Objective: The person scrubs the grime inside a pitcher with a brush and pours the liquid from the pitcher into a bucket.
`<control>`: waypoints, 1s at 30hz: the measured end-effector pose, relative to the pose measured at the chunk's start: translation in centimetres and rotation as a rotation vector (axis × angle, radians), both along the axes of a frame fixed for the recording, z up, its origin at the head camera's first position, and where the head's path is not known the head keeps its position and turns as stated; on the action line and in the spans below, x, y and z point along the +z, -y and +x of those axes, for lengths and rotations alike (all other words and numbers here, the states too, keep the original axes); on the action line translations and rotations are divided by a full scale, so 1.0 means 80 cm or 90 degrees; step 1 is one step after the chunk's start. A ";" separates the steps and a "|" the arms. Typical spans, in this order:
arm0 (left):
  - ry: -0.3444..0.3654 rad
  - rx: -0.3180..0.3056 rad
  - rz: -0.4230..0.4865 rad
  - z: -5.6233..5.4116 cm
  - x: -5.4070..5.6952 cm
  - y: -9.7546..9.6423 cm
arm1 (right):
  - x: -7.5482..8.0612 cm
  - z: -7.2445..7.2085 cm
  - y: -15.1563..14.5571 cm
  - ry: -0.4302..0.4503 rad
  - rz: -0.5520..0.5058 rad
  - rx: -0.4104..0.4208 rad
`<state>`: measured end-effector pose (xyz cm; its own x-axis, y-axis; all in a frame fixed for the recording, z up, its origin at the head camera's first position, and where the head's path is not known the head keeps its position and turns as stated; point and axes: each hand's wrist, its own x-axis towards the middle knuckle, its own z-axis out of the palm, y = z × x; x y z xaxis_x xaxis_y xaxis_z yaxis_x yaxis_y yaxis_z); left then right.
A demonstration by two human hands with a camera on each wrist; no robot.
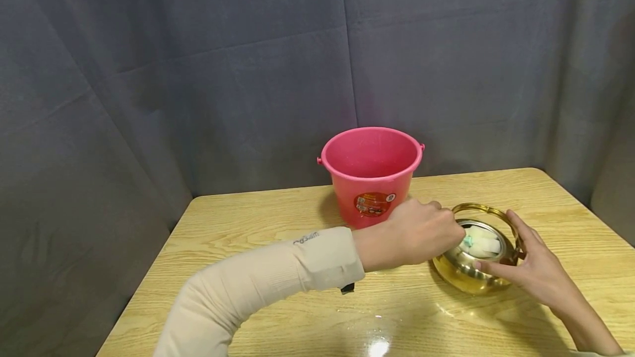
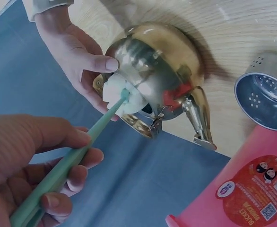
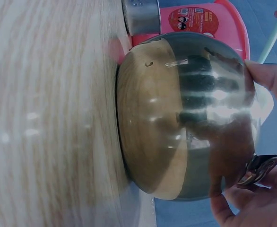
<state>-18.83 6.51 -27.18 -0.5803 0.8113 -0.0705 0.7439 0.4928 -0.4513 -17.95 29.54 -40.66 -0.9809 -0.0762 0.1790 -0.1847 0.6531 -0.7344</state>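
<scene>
A gold-coloured metal kettle (image 1: 468,280) stands on the table with its lid off and its top handle raised. My left hand (image 1: 416,233) grips the pale green handle (image 2: 58,172) of a sponge brush. Its white sponge head (image 1: 483,241) sits in the kettle's round opening, the lower part hidden inside. On the kettle's right side, my right hand (image 1: 538,269) holds the body, thumb on the near shoulder and fingers by the handle's base. The spout (image 2: 197,118) shows in the left wrist view.
A pink bucket (image 1: 372,203) stands behind my left forearm, near the back edge. Beside it is a perforated metal strainer (image 2: 264,94), hidden in the head view. Wet spots shine on the wooden table (image 1: 278,318). Grey curtains (image 1: 248,70) surround the table.
</scene>
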 end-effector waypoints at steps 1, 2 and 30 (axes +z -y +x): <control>-0.004 0.000 0.001 0.001 0.000 0.001 | 0.000 0.000 0.000 -0.002 0.000 0.000; -0.008 0.000 0.001 0.002 0.001 0.001 | 0.000 0.000 0.000 -0.004 0.000 -0.001; -0.144 -0.069 -0.003 0.000 0.012 0.022 | 0.000 -0.001 0.002 -0.005 -0.025 0.008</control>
<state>-18.81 4.73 -26.20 -0.4913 0.8697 0.0464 0.6724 0.4127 -0.6144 -18.05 29.41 -40.69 -0.9786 -0.0813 0.1890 -0.1981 0.6217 -0.7578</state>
